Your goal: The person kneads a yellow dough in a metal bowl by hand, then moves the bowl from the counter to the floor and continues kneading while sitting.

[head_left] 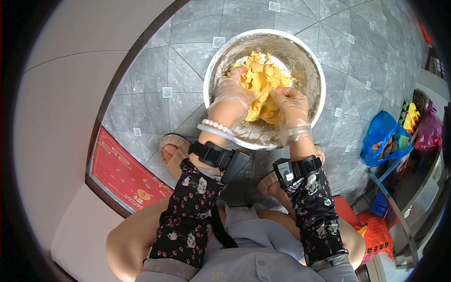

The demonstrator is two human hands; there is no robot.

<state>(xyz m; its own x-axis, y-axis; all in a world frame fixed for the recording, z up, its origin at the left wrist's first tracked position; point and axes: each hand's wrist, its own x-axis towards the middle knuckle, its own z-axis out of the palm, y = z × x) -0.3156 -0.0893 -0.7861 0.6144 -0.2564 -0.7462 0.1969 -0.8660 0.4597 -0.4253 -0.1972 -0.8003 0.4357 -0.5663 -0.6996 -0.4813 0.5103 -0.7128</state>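
A large metal bowl [210, 80] stands on the tiled floor, its inner wall smeared with residue. Crumbly yellow dough [263, 77] lies in it in torn lumps. Both hands wear clear plastic gloves. My left hand [237, 89] reaches into the bowl from the left, its fingers curled into the dough. On the right side of the dough, my right hand [291, 104] pinches a piece, thumb and fingers pressed together. White powder shows near the back of the bowl.
Grey floor tiles [197, 61] surround the bowl. At the right are a blue plastic bag [376, 136], a purple bag [428, 131], a metal rack [397, 209] and a red bag [376, 235]. A red mat [120, 169] lies left, beside my feet.
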